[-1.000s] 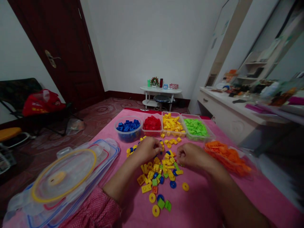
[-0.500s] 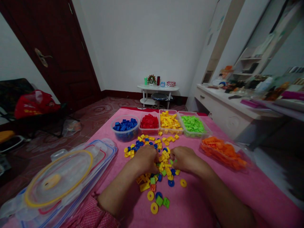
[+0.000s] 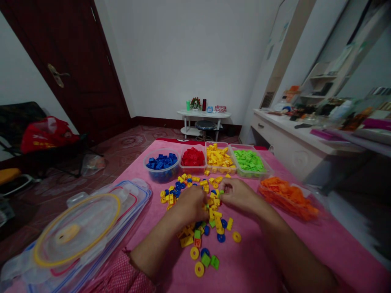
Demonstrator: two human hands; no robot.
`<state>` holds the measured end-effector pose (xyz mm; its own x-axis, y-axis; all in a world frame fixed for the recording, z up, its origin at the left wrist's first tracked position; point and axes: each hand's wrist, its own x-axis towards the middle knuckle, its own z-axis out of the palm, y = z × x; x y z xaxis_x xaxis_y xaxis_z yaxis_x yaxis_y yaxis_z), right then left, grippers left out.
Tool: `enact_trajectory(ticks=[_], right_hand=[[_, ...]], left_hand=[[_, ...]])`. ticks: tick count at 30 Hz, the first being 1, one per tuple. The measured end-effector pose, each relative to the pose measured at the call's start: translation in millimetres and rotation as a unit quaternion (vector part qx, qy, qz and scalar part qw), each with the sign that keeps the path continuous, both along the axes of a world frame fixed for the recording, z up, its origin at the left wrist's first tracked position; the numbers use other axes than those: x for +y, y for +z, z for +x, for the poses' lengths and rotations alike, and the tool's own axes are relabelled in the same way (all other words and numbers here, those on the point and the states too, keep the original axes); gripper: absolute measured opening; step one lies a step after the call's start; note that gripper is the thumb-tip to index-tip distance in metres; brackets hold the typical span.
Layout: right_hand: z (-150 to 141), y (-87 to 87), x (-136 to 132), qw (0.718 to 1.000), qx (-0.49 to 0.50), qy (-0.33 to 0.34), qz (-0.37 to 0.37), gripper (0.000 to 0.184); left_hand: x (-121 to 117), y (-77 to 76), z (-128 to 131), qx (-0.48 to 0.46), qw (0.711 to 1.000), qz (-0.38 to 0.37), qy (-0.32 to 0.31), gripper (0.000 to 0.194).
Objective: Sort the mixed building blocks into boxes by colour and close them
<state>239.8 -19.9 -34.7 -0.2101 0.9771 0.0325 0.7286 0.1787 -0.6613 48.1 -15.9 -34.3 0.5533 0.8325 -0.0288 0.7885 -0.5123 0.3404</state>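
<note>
A loose pile of mixed toy building blocks (image 3: 218,219), mostly yellow with some blue and green, lies on the pink cloth. Over the pile's left side, my left hand (image 3: 191,205) is closed, with a bit of green showing at its fingertips; its palm side is hidden. My right hand (image 3: 240,195) is at the pile's right edge, thumb and fingers pinched on a small green building block (image 3: 220,194). Yellow rings (image 3: 199,269) and green blocks (image 3: 205,259) lie nearer to me.
Behind the pile stand tubs of blue (image 3: 161,176), red (image 3: 193,165), yellow (image 3: 220,169) and green pieces (image 3: 249,160). An orange-filled tub (image 3: 288,197) is on the right. Stacked clear lids (image 3: 91,228) lie on the left. A white dresser (image 3: 284,142) stands beyond.
My right hand has moved slightly back and up from the pile, with a green block at its fingertips. My left hand has shifted slightly to the right. A yellow block near the right edge has moved.
</note>
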Motion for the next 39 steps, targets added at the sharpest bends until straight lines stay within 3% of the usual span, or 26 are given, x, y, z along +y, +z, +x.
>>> enact_trajectory(ticks=[4,10,14,20,29,36,38,39], right_hand=[[-9,-1.9,1,0.968,0.231,0.009,-0.1,0.015],[-21,-5.0,-3,0.917,0.352,-0.021,-0.185,0.028],[-24,-8.7,-3,0.874,0.437,-0.023,-0.21,0.026],[-29,-13.1,-5,0.801,0.557,0.007,-0.22,0.021],[-32,-15.4,-3,0.778,0.577,-0.001,-0.247,0.021],[-24,-20.7,5,0.695,0.658,-0.067,-0.283,0.01],[-9,-18.0,17,0.701,0.668,-0.089,-0.233,0.009],[0,-15.0,26,0.719,0.66,-0.103,-0.192,0.008]], left_hand=[[11,-0.7,-5,-0.113,0.992,-0.022,0.055,0.022],[20,-5.3,-8,-0.331,0.935,-0.122,0.037,0.016],[22,-7.1,-9,-0.386,0.905,-0.174,0.05,0.02],[21,2.3,-12,-0.44,0.871,-0.213,0.046,0.026],[22,-8.3,-7,-0.393,0.905,-0.16,0.03,0.033],[22,-13.0,-1,-0.445,0.884,-0.133,0.057,0.037],[24,-13.0,-3,-0.414,0.903,-0.088,0.078,0.033],[25,-13.1,-4,-0.392,0.914,-0.062,0.087,0.03]])
